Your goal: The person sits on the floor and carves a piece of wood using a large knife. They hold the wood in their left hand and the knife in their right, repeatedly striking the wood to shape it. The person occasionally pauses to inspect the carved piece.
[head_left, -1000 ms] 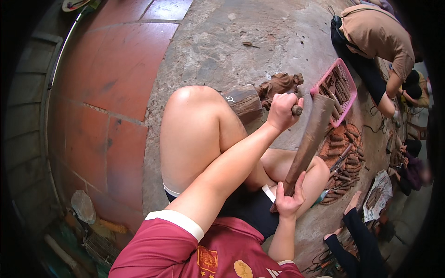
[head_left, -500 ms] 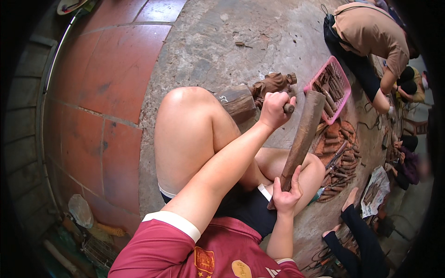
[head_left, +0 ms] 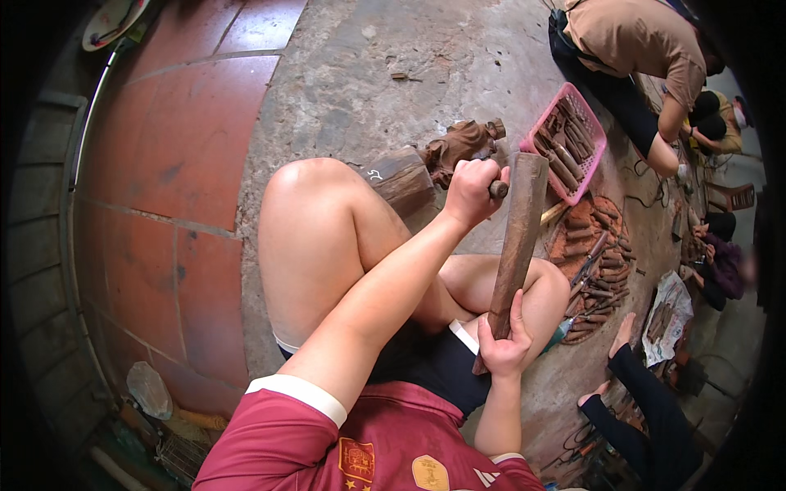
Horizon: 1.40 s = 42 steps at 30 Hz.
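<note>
My left hand (head_left: 475, 193) is closed in a fist around a tool with a dark, round-ended wooden handle (head_left: 498, 189). The handle's butt sticks out on the right, while the tool's other end is hidden. In my right hand (head_left: 504, 344), fingers and thumb wrap the narrow end of a long, dark wooden club (head_left: 517, 237). Its thick end stands just right of the handle's butt, with a small gap between them. Beyond my left fist lies a carved brown wooden figure (head_left: 463, 149), joined to or touching a rough wood block (head_left: 399, 182); I cannot tell which.
A pink basket (head_left: 602, 147) holding wooden-handled tools sits at the right. Beside it, more tools lie on an orange cloth (head_left: 565, 237). Other people (head_left: 639, 41) work along the right side. A person's bare feet (head_left: 622, 335) and a white sack (head_left: 667, 303) are at lower right.
The club has swung slightly left toward the handle's butt, narrowing the gap, and stands more upright. The whole view has shifted a little. Both hands keep their grips.
</note>
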Each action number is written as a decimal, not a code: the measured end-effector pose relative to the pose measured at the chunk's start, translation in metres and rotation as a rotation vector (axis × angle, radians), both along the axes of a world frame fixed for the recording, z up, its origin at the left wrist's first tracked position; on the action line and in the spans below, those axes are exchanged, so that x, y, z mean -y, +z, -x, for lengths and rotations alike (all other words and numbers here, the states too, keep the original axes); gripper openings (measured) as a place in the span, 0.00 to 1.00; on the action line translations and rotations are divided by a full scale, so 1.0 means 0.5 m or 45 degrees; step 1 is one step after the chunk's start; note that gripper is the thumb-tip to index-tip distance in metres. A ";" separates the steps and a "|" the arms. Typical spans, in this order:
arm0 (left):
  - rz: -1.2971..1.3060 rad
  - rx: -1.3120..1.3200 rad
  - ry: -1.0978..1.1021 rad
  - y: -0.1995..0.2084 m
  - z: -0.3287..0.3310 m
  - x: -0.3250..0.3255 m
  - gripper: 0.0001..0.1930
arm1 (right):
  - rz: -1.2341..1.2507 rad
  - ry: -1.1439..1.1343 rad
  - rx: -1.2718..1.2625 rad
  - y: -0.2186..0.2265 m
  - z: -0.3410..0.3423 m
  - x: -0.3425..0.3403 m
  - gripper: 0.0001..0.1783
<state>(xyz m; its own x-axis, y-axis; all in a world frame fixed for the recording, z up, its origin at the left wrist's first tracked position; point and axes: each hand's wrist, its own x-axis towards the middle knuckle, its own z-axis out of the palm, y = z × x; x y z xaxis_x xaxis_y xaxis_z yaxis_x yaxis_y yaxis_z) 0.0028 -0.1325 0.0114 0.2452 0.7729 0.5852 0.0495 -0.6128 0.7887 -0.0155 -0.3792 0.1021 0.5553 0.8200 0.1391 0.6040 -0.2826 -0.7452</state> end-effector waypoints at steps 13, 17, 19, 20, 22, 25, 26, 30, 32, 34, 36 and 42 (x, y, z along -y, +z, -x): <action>0.104 0.036 0.023 -0.009 0.011 -0.017 0.13 | 0.012 0.060 0.092 0.009 0.005 -0.031 0.42; 0.141 0.050 0.028 -0.007 0.008 -0.013 0.12 | -0.072 0.061 0.198 0.002 0.007 -0.033 0.42; 0.062 0.019 -0.004 -0.018 0.013 -0.014 0.11 | 0.029 0.110 0.087 0.004 0.001 -0.034 0.42; 0.077 -0.001 0.012 -0.028 0.012 -0.011 0.11 | 0.012 0.094 0.100 0.002 0.003 -0.029 0.42; 0.073 0.056 -0.019 -0.018 0.006 -0.007 0.11 | -0.016 0.061 0.119 -0.004 0.008 -0.017 0.42; 0.054 0.071 -0.037 -0.007 0.008 -0.006 0.11 | 0.009 0.027 0.090 0.002 0.008 -0.020 0.42; 0.047 0.064 -0.040 -0.005 0.013 -0.005 0.11 | 0.002 0.029 0.076 -0.004 0.008 -0.016 0.42; 0.062 0.084 -0.050 -0.006 0.007 -0.006 0.11 | -0.007 0.041 0.093 -0.007 0.008 -0.014 0.41; 0.081 0.051 -0.009 -0.009 0.007 -0.009 0.11 | -0.020 0.046 0.108 -0.002 0.013 -0.020 0.41; 0.100 0.049 0.011 -0.006 0.005 -0.008 0.11 | -0.050 0.038 0.113 0.001 0.018 -0.024 0.41; 0.110 0.070 0.019 0.000 0.004 -0.006 0.11 | -0.083 0.056 0.170 -0.006 0.018 -0.019 0.42; 0.110 0.079 0.078 -0.001 0.011 -0.014 0.13 | -0.008 0.080 0.162 0.001 0.014 -0.024 0.43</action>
